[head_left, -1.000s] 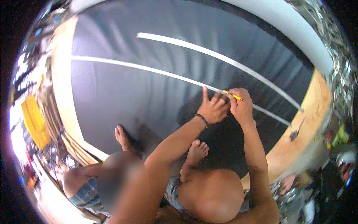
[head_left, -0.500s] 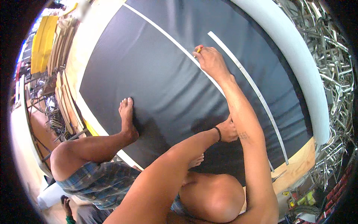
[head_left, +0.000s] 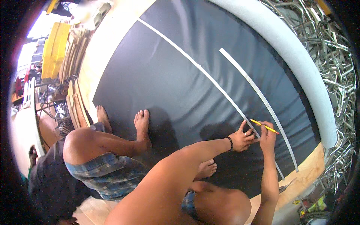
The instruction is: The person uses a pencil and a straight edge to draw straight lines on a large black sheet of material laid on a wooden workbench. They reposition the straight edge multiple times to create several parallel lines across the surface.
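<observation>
A sheet of black, slightly wrinkled fabric (head_left: 168,86) lies beneath me. Across it runs a long, thin, pale ruler strip (head_left: 195,63). My left hand (head_left: 243,139), with a ring and a dark beaded bracelet, rests on the near part of this strip, fingers apart. Just to its right, my right hand (head_left: 267,139) grips a yellow pencil (head_left: 264,126) with a red end; the pencil lies slantwise above the strip, tip toward the left. A second, shorter pale strip (head_left: 258,93) lies to the right of both hands.
A light grey roll (head_left: 292,48) borders the fabric's right side, with piled metal frames (head_left: 333,82) beyond. Scissors (head_left: 287,185) lie on the wooden board (head_left: 309,165) at the near right. Another person in dark clothing (head_left: 52,180) is at lower left. Wooden pieces (head_left: 77,108) stack at left.
My right hand has come back from far up the long strip with the pencil, to beside my left hand. The view has shifted, and another person's dark clothing and foot now show at left.
</observation>
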`<action>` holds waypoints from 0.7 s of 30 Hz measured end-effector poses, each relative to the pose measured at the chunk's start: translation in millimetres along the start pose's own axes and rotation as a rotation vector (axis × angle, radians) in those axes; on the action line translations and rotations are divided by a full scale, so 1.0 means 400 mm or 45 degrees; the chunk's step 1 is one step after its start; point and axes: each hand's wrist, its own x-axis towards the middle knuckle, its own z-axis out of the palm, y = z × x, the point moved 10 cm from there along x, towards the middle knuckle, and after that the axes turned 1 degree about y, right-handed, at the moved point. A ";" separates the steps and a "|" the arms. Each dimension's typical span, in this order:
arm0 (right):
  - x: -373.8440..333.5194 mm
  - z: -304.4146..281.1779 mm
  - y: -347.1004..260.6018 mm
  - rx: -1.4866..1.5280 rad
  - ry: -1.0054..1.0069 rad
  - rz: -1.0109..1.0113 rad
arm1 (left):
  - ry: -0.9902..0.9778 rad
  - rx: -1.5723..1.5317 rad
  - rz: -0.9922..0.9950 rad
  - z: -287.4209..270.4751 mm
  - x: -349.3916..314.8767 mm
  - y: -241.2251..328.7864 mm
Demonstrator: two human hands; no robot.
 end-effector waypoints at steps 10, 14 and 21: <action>0.054 -0.169 -0.259 0.381 0.558 0.164 | -0.345 0.023 0.254 -0.154 0.000 -0.049; 0.153 -0.136 -0.420 0.155 0.413 0.082 | -0.570 0.014 0.584 -0.317 -0.072 -0.239; 0.407 0.227 -0.479 0.377 0.089 0.377 | -0.306 0.359 0.218 -0.744 -0.282 -0.839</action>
